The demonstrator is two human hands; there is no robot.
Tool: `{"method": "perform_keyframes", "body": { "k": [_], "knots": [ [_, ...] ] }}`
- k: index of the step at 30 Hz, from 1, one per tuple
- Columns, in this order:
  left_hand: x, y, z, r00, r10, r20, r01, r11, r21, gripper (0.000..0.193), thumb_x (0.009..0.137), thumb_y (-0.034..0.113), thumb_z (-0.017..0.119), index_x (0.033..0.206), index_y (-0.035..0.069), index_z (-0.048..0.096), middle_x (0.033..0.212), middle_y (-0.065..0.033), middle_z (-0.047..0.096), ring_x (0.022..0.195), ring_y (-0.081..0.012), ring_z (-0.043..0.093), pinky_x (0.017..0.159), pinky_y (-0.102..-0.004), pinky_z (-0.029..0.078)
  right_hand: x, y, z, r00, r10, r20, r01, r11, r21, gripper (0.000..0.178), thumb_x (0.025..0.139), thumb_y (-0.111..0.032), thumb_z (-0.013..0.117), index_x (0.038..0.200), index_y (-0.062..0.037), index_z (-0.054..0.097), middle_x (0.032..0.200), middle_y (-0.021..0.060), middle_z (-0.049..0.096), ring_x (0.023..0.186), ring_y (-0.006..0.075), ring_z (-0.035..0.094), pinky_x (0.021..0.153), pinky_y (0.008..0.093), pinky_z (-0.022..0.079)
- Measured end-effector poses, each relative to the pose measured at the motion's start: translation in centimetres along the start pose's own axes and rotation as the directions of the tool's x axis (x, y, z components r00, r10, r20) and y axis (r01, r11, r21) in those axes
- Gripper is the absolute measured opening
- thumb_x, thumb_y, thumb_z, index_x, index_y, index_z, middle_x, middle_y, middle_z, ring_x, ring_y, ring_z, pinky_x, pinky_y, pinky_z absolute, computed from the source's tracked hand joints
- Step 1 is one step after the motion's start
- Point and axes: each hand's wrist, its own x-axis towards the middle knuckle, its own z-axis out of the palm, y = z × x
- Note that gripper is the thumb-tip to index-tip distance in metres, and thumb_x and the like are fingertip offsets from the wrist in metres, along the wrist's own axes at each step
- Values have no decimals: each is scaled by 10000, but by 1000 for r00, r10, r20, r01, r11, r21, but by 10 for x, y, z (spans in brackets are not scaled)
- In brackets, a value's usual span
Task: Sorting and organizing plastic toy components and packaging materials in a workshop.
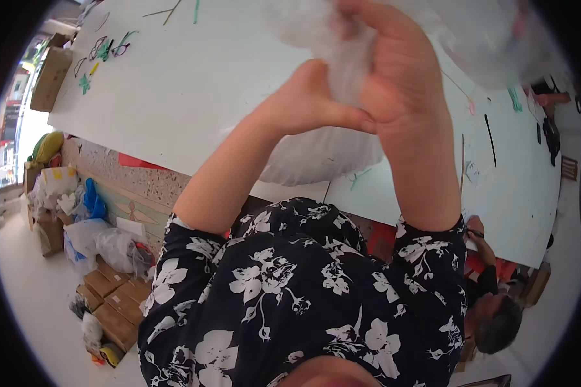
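Note:
A translucent white plastic bag (323,158) is bunched up between my two hands over the white table. Its rounded lower part bulges beneath my wrists near the table's front edge; I cannot make out its contents. My left hand (303,100) is wrapped round the gathered plastic, thumb stretched toward my right palm. Higher up, my right hand (400,74) grips the same plastic with curled fingers, slightly blurred. More clear plastic (490,42) spreads out beyond my right hand, at the far right.
Green strips (84,84) and thin wire-like loops (98,48) lie on the white table (193,77). A black stick (490,140) lies on its right side. Cardboard boxes (117,308) and bags stand on the floor at left. Another person (497,316) is at the lower right.

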Motion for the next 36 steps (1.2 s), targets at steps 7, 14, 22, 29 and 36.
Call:
{"method": "perform_keyframes", "body": {
  "k": [7, 14, 22, 29, 36],
  "knots": [
    [-71, -27, -95, 782, -173, -599, 168, 984, -65, 228, 839, 92, 567, 1006, -59, 601, 717, -52, 573, 588, -127, 482, 599, -266, 410, 26, 37, 28, 983, 115, 145, 45, 610, -791, 321, 815, -223, 642, 1060, -18, 611, 1024, 129, 623, 952, 229, 583, 871, 319, 444],
    [-83, 15, -158, 478, -193, -857, -163, 939, -303, 288, 945, 158, 440, 1080, -88, 501, 524, 42, 247, 504, -86, 251, 640, -256, 352, -93, 164, -157, 775, -600, -199, -287, -53, -957, 532, 713, -184, 747, 1157, -3, 515, 1143, 171, 539, 1107, 328, 473, 944, 415, 384],
    [-92, -43, -229, 520, -118, -846, 84, 993, -87, 254, 924, 116, 406, 683, 60, 467, 541, 8, 274, 552, -130, 327, 701, -336, 425, -189, 238, -148, 610, -574, -546, -736, -156, -658, 694, 729, -366, 694, 1257, 3, 435, 1258, 230, 434, 1134, 400, 423, 931, 503, 352],
    [-93, -78, -265, 569, -282, -773, 43, 948, -314, 202, 910, 114, 446, 729, 48, 508, 583, 1, 353, 554, -126, 345, 648, -299, 402, -141, 268, -157, 661, -641, -390, -572, -95, -815, 300, 800, -131, 620, 1079, -28, 583, 1122, 156, 535, 997, 320, 518, 842, 402, 432],
    [-98, -124, -276, 495, -583, -644, 50, 759, -649, 153, 925, 172, 480, 918, 29, 534, 581, 23, 330, 561, -120, 349, 680, -303, 410, -143, 262, -164, 492, -570, -658, -634, 284, -720, 205, 769, -46, 637, 971, -19, 620, 888, 101, 615, 724, 191, 603, 672, 287, 498]
  ]
}}
